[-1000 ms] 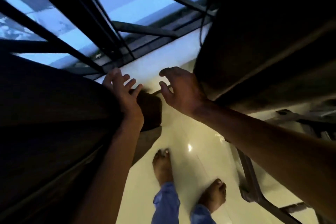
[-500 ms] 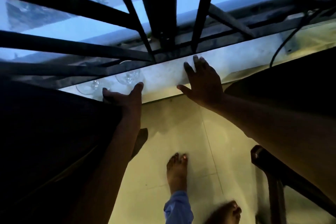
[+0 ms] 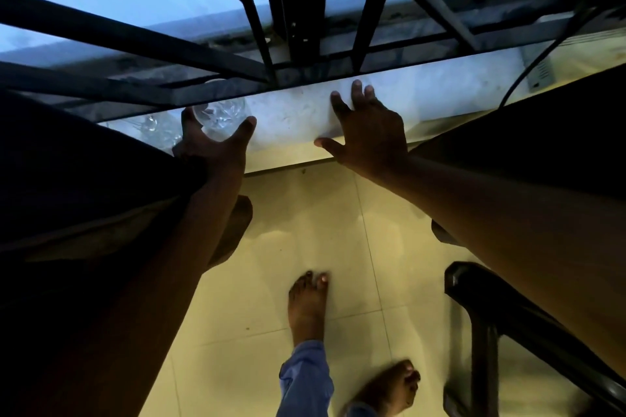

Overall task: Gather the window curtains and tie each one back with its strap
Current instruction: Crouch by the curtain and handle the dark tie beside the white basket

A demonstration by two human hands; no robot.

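- The left curtain point(image 3: 84, 213), a dark mass, fills the lower left and runs up and away toward the window sill point(image 3: 291, 118), its long axis slanting from near the camera to the sill's left end.
- The left forearm lies along that curtain's inner edge, so the left hand point(image 3: 216, 149) is the nearer one to it; its fingers are spread, thumb out, the far side of the hand against the cloth just short of the sill. Whether any fingers catch a fold, I cannot tell.
- The right hand point(image 3: 369, 135) rests on the sill with fingers splayed, holding nothing.
- The right curtain point(image 3: 528, 145) hangs just to the right of that hand, at the sill's right end.
- Two clear glasses point(image 3: 220, 112) stand on the sill beyond the left hand's fingers, a likely hazard when gathering.
- No strap is visible on either side.
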